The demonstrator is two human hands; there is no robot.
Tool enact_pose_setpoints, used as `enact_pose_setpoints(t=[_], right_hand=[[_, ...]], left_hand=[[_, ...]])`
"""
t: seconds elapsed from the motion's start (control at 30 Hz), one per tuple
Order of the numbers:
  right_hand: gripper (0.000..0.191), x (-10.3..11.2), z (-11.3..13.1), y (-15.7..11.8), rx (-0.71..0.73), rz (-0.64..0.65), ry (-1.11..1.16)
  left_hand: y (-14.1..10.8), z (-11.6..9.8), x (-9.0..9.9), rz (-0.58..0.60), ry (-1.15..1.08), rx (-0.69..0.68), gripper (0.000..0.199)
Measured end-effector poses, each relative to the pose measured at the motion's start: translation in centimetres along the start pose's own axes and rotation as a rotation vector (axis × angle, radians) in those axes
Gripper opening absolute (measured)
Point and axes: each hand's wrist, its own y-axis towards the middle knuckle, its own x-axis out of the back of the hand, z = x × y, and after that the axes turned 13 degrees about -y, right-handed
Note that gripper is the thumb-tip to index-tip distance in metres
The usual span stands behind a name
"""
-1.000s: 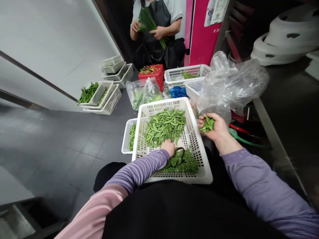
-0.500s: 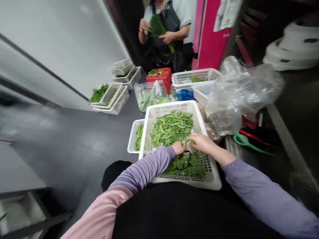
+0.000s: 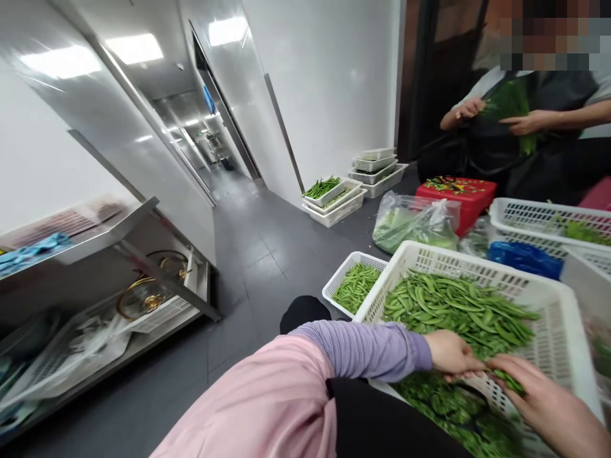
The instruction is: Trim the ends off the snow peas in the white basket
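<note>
A large white basket holds a heap of green pea pods at its far side and a pile of green trimmings at its near side. Over the middle of it my right hand is closed round a few green pods. My left hand pinches at the tip of these pods, its fingertips meeting those of my right hand. Whatever lies between the left fingertips is too small to make out. Beside the large basket, a smaller white basket contains more green pods.
Behind the basket are a bag of greens, a red box and a blue bag. Stacked trays stand by the wall. A metal shelf is at left. A person's hands hold green stalks.
The view has swung left, bringing the corridor and shelf into sight and shifting the basket to the right. My hands are still together over the basket, with pods in the right one.
</note>
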Motion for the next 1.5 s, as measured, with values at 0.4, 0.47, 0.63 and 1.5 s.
enact_pose_setpoints(t=[0.4, 0.47, 0.63, 1.5], right_hand=[[0.025, 6.2, 3.9, 2.5, -0.624, 0.134, 0.499], [0.027, 6.4, 3.3, 3.2, -0.728, -0.020, 0.725], [0.029, 6.0, 1.5, 3.8, -0.846, -0.101, 0.910], [0.030, 6.4, 2.3, 3.6, -1.002, -0.129, 1.285]], left_hand=[[1.3, 0.8, 1.1, -0.136, 0.467, -0.127, 0.021], [2.2, 2.0, 2.2, -0.167, 0.687, -0.091, 0.014], [2.8, 1.8, 3.4, -0.099, 0.672, -0.265, 0.049], [0.9, -4.8, 0.5, -0.277, 1.006, -0.695, 0.021]])
